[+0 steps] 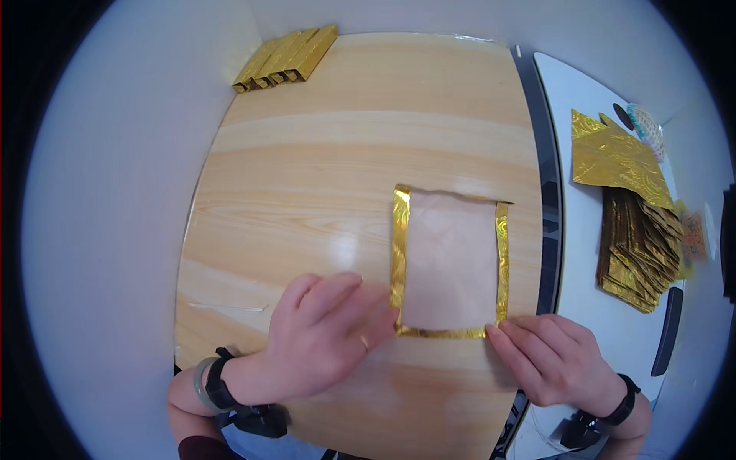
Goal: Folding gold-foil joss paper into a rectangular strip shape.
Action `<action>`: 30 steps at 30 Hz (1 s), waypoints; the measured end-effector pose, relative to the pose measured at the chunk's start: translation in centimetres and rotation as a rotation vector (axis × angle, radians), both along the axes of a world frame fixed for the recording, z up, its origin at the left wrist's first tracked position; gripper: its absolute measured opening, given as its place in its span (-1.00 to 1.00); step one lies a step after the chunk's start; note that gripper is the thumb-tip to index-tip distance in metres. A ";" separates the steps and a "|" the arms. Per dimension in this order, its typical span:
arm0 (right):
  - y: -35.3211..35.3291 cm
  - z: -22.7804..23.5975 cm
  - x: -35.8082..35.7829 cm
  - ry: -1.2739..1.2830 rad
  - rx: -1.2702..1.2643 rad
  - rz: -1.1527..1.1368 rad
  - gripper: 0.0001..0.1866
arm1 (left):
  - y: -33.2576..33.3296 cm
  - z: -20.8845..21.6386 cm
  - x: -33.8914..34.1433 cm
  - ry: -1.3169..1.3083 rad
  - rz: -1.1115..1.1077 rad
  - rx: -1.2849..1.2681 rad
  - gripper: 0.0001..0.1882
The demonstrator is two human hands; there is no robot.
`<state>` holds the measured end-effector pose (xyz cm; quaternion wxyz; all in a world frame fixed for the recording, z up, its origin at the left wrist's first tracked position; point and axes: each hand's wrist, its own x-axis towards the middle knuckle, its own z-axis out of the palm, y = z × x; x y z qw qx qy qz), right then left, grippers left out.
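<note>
A square sheet of gold foil paper (pixel 451 261) lies on the table with its pale, dull side up. Narrow shiny gold strips are folded inward along its left, right and near edges. The far edge looks slightly raised and shows no gold strip. At the near right corner, the fingers and thumb of my right hand (pixel 548 359) are closed on the folded paper. My left hand (pixel 326 333) is at the near left corner, fingertips at the fold. Motion blurs its fingers, so their grip does not show.
Several folded gold paper bars (pixel 287 57) sit at the table's far left. On a white surface (pixel 548 84) to the right lie a stack of gold paper (pixel 640 253) and a loose gold sheet (pixel 613 157). A thin white stick (pixel 230 308) lies at the left.
</note>
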<state>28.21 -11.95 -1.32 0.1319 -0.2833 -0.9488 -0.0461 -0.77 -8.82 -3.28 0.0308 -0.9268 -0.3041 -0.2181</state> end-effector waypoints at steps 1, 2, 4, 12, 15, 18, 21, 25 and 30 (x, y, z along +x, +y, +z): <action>0.1 0.0 0.0 -0.003 0.028 0.025 -0.68 | 0.3 0.2 0.3 0.002 0.024 0.027 -0.75; 0.2 -0.1 -0.2 0.005 0.038 0.020 -0.67 | 0.3 0.4 0.5 0.005 0.049 0.054 -0.76; 0.4 -0.4 -0.6 0.064 0.024 0.007 -0.68 | 0.2 0.6 0.9 -0.037 -0.006 0.077 -0.80; 0.1 -1.2 -4.3 0.521 -0.509 -0.294 -0.76 | -1.4 0.5 4.8 -0.091 -0.198 -0.211 -0.72; -0.1 -1.2 -4.2 0.600 -0.751 -0.309 -0.77 | -1.2 0.2 5.0 -0.180 -0.129 -0.197 -0.72; 0.3 0.1 -3.3 0.614 -0.900 -0.285 -0.77 | -0.9 0.1 3.9 -0.077 -0.230 0.101 -0.73; 1.9 0.6 -0.5 0.551 -0.507 -0.133 -0.73 | -0.7 1.2 2.2 0.039 -0.229 -0.042 -0.79; 3.0 0.6 1.4 0.344 -0.222 -0.131 -0.70 | 0.4 1.1 0.4 0.085 -0.338 -0.159 -0.79; 2.9 -0.1 0.7 0.183 -0.227 -0.045 -0.76 | 0.7 0.8 -0.9 0.035 -0.311 -0.245 -0.80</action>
